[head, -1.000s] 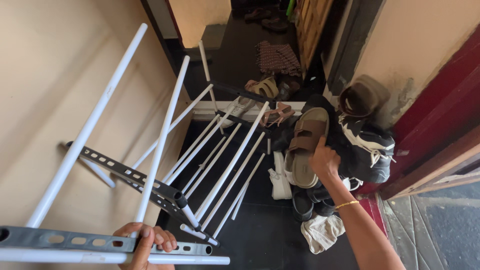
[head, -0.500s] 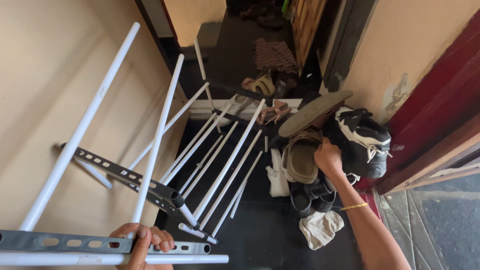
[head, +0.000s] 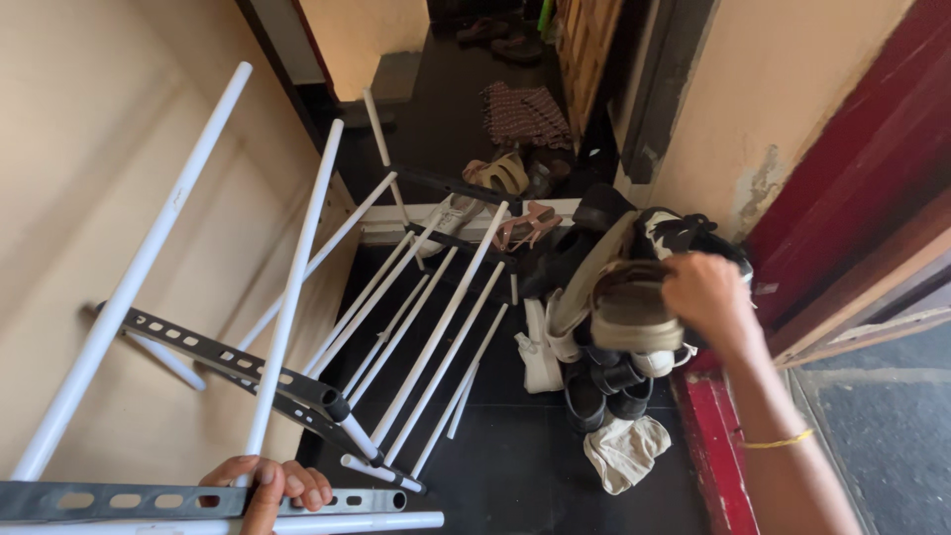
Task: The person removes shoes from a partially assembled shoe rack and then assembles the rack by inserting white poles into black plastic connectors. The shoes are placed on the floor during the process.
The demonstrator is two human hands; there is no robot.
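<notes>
Nearest, the left hand (head: 263, 485) curls its fingers (head: 297, 482) around the grey perforated bar of a white tubular drying rack (head: 297, 287), which leans tilted against the beige wall (head: 89, 178); a crumpled pale cloth (head: 624, 451) lies on the dark floor (head: 515, 466); farther, the right hand (head: 705, 292) grips a brown strapped sandal (head: 629, 307) above the heaped shoe pile (head: 604, 367); beyond, a patterned mat (head: 525, 114).
</notes>
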